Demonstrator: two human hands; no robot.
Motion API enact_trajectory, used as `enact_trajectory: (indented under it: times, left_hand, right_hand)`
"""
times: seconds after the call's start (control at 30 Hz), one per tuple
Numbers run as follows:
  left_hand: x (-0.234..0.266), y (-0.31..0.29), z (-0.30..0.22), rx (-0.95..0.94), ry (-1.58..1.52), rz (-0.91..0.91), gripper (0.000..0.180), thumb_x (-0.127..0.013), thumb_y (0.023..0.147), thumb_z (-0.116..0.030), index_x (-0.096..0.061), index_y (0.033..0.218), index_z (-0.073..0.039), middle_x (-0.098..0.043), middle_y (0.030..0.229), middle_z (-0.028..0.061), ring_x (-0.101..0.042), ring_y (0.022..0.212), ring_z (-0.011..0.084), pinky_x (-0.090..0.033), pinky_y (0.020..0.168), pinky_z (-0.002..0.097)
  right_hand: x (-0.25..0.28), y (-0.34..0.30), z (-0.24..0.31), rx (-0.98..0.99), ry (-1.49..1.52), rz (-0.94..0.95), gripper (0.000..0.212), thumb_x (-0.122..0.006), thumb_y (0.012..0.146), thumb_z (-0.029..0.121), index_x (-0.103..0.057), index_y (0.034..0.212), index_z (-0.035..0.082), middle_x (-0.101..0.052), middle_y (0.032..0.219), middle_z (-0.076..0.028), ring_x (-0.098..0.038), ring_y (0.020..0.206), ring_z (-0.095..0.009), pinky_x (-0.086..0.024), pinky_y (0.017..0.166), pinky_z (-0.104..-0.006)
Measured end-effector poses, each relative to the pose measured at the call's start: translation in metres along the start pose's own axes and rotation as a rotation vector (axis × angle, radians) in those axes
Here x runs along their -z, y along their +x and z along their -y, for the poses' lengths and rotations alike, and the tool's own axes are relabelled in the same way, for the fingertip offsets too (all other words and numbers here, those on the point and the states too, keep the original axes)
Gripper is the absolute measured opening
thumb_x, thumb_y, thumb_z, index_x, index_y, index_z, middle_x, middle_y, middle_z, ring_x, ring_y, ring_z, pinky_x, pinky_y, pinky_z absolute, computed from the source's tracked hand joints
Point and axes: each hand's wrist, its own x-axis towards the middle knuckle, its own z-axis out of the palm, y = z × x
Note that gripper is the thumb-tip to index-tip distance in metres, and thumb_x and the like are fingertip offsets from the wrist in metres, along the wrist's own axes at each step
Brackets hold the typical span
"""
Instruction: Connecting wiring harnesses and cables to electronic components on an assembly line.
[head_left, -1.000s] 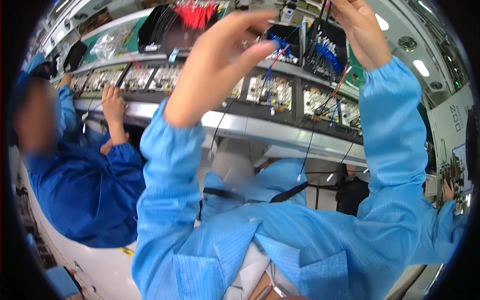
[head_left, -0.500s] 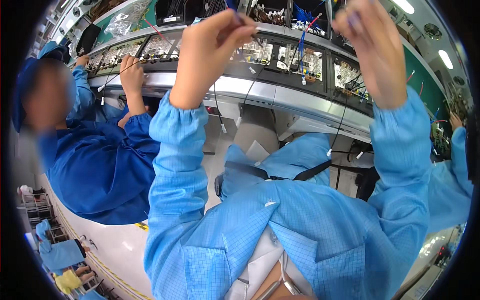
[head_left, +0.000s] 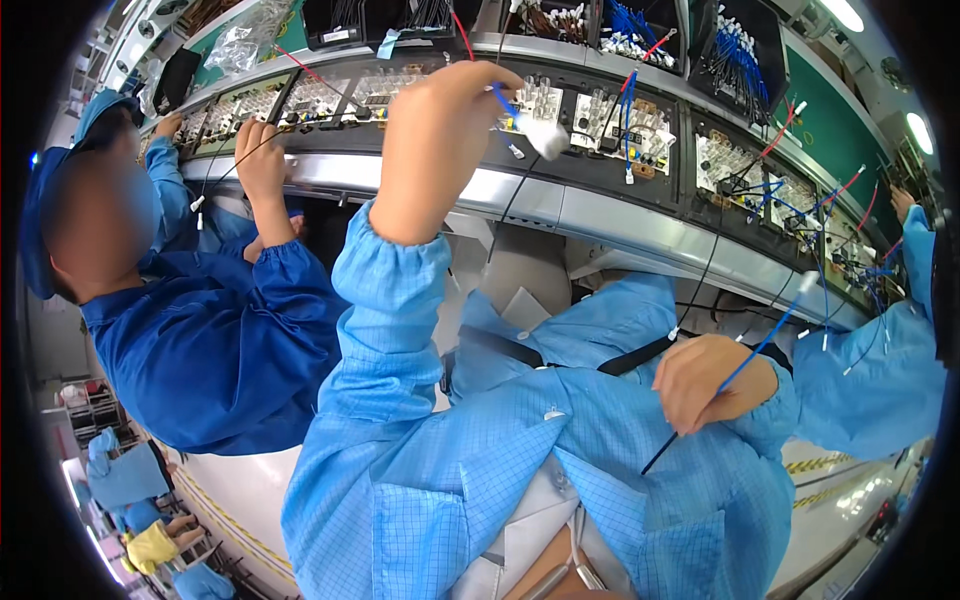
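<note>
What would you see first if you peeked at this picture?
First the raised left hand at top centre, pinching a white connector on a blue wire by the long wiring board. Lower right, the right hand is closed around a thin blue wire near the person's chest. On the left, a co-worker in a dark blue coat reaches up to the same board.

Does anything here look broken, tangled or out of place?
Nothing stands out. The left hand holds a white connector at the board, the right hand grips a blue wire. Loose wires hang from the board, but none looks damaged.
</note>
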Motion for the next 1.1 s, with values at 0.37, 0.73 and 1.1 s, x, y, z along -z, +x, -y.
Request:
enact_trajectory:
  times: [0.37,0.73,1.1]
  left_hand:
    - [-0.063,0.009,0.034,0.195,0.169,0.143,0.009,-0.057,0.083,-0.004,-0.059,0.091,-0.006,-0.062,0.068,0.0182,-0.062,0.067,0.0375,-0.048,0.058,0.0436]
    - [-0.070,-0.009,0.052,0.088,0.177,0.110,0.007,-0.060,0.087,-0.003,-0.053,0.088,-0.004,-0.058,0.058,0.0112,-0.062,0.047,0.0209,-0.043,0.042,0.0292]
    - [-0.066,-0.018,0.046,0.130,0.147,0.154,0.006,-0.057,0.087,-0.001,-0.052,0.090,-0.003,-0.057,0.059,0.0121,-0.063,0.049,0.0221,-0.043,0.044,0.0305]
  right_hand:
    - [0.032,-0.014,-0.022,0.205,-0.099,-0.043,0.008,-0.060,0.088,0.012,-0.067,0.091,0.012,-0.068,0.089,-0.001,-0.065,0.084,-0.020,-0.047,0.082,-0.0380]
    - [0.040,-0.061,0.008,0.237,-0.244,-0.176,0.011,-0.059,0.090,0.019,-0.066,0.087,0.012,-0.069,0.085,-0.002,-0.066,0.080,-0.020,-0.046,0.080,-0.0372]
    - [0.037,-0.097,0.019,0.315,-0.406,-0.422,0.010,-0.060,0.091,0.019,-0.060,0.081,0.016,-0.068,0.071,0.001,-0.064,0.066,-0.016,-0.044,0.076,-0.0343]
